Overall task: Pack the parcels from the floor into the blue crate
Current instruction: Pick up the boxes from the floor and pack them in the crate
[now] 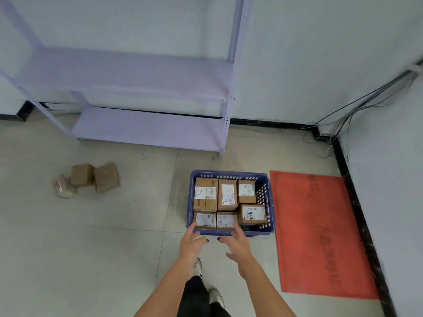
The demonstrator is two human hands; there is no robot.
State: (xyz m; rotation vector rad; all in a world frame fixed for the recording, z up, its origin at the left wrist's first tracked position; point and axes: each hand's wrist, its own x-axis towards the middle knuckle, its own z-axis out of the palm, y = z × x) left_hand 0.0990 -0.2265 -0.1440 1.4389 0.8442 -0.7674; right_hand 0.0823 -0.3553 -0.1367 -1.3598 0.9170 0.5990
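Parcels fill the blue crate [230,233] six strong as your left hand [191,243] and right hand [238,242] hover empty, fingers loosely spread, while three parcels [88,180] await on the floor [91,248].

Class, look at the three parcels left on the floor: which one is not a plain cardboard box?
The pinkish plastic-wrapped packet, leftmost of the group. It looks soft and crumpled, while the two brown cardboard boxes beside it are firm-edged cubes.

The parcel labels [205,192] are too blurred to be read; the red mat's [320,236] print likewise.
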